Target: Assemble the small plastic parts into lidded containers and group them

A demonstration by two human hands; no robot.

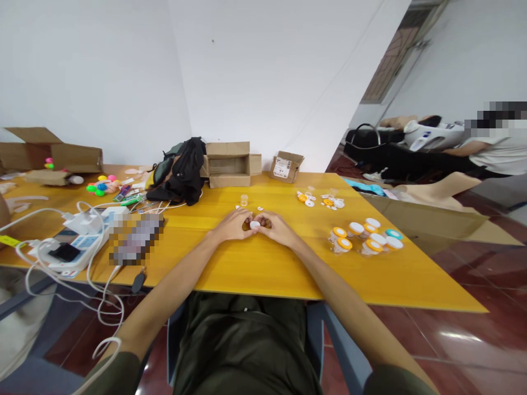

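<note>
Over the middle of the table, my left hand (237,225) and my right hand (275,226) meet around a small white round lid (255,224). The fingertips of both hands are closed on its edges; what lies beneath the lid is hidden. Just beyond my left hand stands a small clear plastic cup (244,200). A small white part with dark spots (260,208) lies behind the fingers. To the right of my right hand, several clear jars with orange, white and teal lids (373,246) stand in a cluster.
Farther back lie two groups of loose lids and rings (305,199). Open cardboard boxes (229,181) and a dark bag (185,173) line the wall. At left are a power strip (88,241) with trailing cables and a phone (138,240). A person (500,145) sits far right.
</note>
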